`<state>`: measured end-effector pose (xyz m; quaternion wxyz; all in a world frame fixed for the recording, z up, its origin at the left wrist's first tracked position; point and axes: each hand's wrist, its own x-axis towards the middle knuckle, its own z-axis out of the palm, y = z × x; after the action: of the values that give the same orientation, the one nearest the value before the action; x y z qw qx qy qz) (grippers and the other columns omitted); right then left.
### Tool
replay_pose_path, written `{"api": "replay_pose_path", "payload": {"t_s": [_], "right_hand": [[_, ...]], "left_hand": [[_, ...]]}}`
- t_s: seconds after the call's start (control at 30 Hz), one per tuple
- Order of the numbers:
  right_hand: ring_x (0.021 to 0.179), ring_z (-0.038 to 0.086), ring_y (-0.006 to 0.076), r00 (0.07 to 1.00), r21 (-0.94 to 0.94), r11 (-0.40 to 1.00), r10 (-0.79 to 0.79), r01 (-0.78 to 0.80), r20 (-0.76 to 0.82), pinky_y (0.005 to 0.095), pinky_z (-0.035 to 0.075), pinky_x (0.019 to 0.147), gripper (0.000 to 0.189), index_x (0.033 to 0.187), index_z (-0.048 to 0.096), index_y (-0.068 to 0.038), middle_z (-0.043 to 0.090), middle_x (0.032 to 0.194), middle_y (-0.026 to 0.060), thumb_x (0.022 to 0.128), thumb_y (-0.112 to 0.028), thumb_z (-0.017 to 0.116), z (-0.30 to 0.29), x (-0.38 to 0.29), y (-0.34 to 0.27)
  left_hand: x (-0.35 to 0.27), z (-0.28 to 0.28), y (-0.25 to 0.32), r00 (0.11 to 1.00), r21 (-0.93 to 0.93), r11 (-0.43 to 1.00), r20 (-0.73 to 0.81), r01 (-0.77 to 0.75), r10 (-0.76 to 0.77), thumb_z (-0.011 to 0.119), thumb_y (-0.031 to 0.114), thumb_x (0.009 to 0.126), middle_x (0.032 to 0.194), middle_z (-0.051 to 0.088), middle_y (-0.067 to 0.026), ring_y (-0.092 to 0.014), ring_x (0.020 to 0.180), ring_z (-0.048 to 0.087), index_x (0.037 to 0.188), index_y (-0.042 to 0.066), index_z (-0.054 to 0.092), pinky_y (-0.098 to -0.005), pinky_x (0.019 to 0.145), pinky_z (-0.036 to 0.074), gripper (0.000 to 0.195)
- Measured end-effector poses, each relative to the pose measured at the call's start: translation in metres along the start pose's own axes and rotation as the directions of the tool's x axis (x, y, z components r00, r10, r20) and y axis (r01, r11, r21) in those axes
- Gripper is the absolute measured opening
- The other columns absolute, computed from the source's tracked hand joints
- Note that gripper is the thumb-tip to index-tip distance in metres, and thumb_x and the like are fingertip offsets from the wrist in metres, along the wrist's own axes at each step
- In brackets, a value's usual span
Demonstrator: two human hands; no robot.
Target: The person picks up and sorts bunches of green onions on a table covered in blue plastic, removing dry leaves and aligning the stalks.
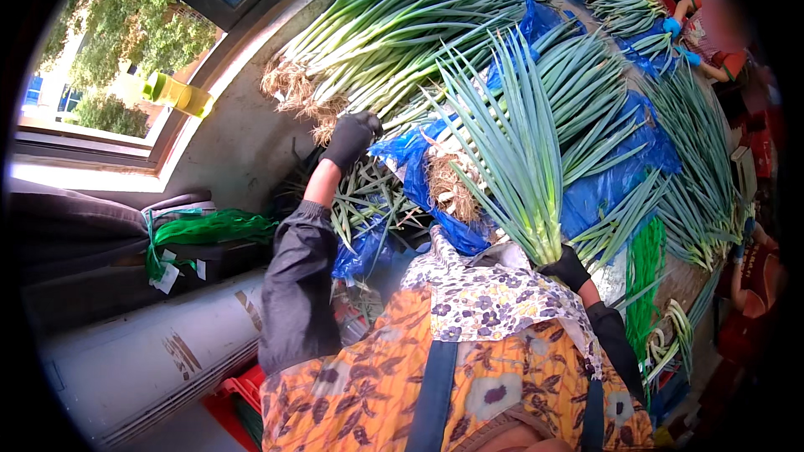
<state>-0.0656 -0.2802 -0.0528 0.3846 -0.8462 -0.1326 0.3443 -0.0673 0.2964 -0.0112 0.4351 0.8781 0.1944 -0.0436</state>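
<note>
My right hand [566, 269], in a black glove, is closed around the base of a bunch of green onions [518, 144]. The leaves of that bunch fan out upward over the work surface. My left hand [352, 137], also black-gloved, is curled at the root end of a large pile of green onions [402, 31]. Its fingertips are hidden, so whether it grips a stalk is unclear. Between my hands, another heap of green onions [584, 88] lies on blue plastic sheeting [603, 201], with tangled brown roots [451, 185] towards me.
Loose leaf trimmings [377, 194] lie below my left hand. Green plastic strands [644, 289] hang at the right, and more green strands [210, 228] rest at the left. A yellow-green bottle [179, 95] stands by the window. Co-workers' blue-gloved hands [672, 26] handle onions at the far right.
</note>
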Motion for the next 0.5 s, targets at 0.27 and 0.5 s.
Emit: {"api": "replay_pose_path", "payload": {"t_s": [0.27,0.5], "right_hand": [[0.092,0.066,0.0256,0.996,0.062,0.994,0.089,-0.089,0.005,0.0371,0.051,0.085,0.069,0.111,0.061,0.002,0.068,0.102,0.0151,0.055,-0.026,0.088,-0.001,0.003,0.017],[0.093,0.065,0.0241,0.993,0.066,0.991,0.117,-0.116,-0.014,0.036,0.051,0.086,0.067,0.111,0.062,0.002,0.068,0.102,0.0134,0.052,-0.02,0.087,0.007,0.004,0.017]], "left_hand": [[0.023,0.047,0.104,0.794,0.54,0.632,0.12,-0.556,0.595,0.057,0.018,0.088,0.138,0.051,-0.0104,-0.031,0.094,0.066,0.124,0.018,0.057,-0.0425,0.079,0.053,0.036],[0.058,0.058,0.056,0.963,-0.024,0.978,0.176,-0.205,0.206,0.054,0.031,0.089,0.081,0.067,-0.0126,-0.031,0.075,0.065,0.085,0.01,0.071,-0.0418,0.075,0.049,0.027]]}}
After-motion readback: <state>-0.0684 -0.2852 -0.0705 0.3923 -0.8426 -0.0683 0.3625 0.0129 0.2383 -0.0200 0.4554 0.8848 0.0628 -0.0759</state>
